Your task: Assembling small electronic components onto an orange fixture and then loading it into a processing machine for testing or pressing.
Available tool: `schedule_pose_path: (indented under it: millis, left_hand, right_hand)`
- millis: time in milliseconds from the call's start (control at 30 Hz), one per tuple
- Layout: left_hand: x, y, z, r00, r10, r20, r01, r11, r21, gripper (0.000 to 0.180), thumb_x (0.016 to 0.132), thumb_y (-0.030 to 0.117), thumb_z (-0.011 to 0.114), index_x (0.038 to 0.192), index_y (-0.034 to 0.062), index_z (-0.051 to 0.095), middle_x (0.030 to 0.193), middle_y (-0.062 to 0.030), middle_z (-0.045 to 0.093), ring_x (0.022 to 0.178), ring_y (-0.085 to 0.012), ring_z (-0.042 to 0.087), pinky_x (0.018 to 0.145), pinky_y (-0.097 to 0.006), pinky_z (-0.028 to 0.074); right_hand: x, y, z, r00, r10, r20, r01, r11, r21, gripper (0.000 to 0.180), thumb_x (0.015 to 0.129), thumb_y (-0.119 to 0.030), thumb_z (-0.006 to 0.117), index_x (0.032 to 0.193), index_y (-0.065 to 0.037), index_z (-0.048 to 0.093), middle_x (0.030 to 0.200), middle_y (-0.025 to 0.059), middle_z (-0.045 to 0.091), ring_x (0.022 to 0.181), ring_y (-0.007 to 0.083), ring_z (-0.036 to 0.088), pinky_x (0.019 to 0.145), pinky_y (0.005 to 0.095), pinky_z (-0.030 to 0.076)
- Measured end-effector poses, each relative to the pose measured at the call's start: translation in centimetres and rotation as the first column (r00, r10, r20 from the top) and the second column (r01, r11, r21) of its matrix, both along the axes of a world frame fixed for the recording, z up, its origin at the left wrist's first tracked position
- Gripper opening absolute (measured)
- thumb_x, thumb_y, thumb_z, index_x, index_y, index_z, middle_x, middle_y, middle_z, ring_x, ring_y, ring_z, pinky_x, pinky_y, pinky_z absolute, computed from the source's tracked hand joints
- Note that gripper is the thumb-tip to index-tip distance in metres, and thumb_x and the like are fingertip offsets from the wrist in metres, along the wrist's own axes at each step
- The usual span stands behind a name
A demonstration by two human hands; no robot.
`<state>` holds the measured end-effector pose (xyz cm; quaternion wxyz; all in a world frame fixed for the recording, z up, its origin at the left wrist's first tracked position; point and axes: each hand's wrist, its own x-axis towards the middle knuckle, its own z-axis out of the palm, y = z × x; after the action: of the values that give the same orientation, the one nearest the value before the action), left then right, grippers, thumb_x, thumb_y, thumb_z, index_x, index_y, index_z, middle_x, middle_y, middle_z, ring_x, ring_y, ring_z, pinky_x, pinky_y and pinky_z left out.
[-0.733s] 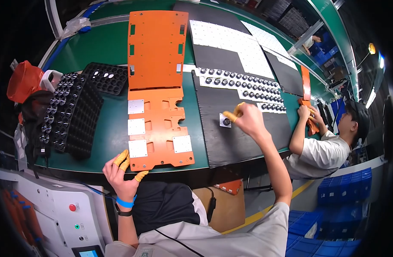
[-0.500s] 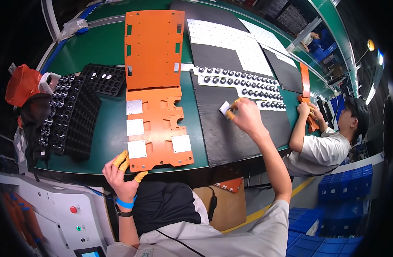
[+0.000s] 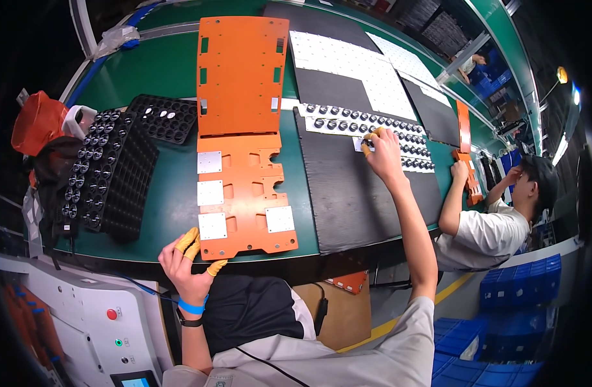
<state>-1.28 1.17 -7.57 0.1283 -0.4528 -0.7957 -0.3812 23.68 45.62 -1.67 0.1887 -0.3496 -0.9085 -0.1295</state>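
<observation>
A hinged orange fixture [image 3: 250, 216] lies in front of me with its lid [image 3: 242, 77] folded back. White square plates [image 3: 212, 226] sit on its lower half, three along the left side and one at the right. My left hand [image 3: 189, 274], with yellow finger cots, closes around the fixture's near left corner. My right hand [image 3: 386, 155], also in yellow cots, pinches a white square plate [image 3: 358, 144] beside the rows of plates with black round parts [image 3: 347, 120]. A black piece shows at its fingertips; whether that plate is lifted is hidden.
Black trays [image 3: 112, 174] holding shiny round parts stand left, near an orange bag [image 3: 38, 129]. White plate sheets [image 3: 328, 55] lie on black mats [image 3: 347, 206]. A co-worker [image 3: 496, 226] works at the right. A control box [image 3: 83, 322] stands lower left, blue crates [image 3: 521, 280] lower right.
My right hand has moved away from me and slightly right, from the bare black mat to the rows of plates. My left hand keeps its place at the fixture's corner.
</observation>
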Motion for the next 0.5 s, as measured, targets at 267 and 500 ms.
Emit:
schedule_pose_path:
  millis: [267,500]
  left_hand:
    - [0.0,-0.1,-0.2,1.000,-0.012,-0.008,0.012,1.000,0.002,0.063,0.070,0.054,0.085,0.105,0.0031,0.074,0.118,-0.0068,0.071,0.115,-0.0280,0.059,0.099,-0.043,0.039]
    - [-0.1,-0.2,-0.2,1.000,-0.017,-0.006,0.018,1.000,0.011,0.063,0.071,0.053,0.085,0.105,0.0018,0.074,0.117,-0.0070,0.072,0.114,-0.0277,0.059,0.099,-0.043,0.039]
  right_hand:
    - [-0.2,0.5,-0.1,1.000,-0.003,0.008,0.003,1.000,0.009,0.027,0.078,-0.016,0.078,0.101,-0.003,0.074,0.106,0.0117,0.065,0.105,0.0293,0.057,0.098,0.0417,0.043]
    - [-1.6,-1.9,1.2,0.995,0.030,-0.090,-0.025,0.998,0.051,0.028,0.079,-0.019,0.079,0.102,-0.003,0.073,0.102,0.0119,0.064,0.103,0.0293,0.057,0.097,0.0417,0.043]
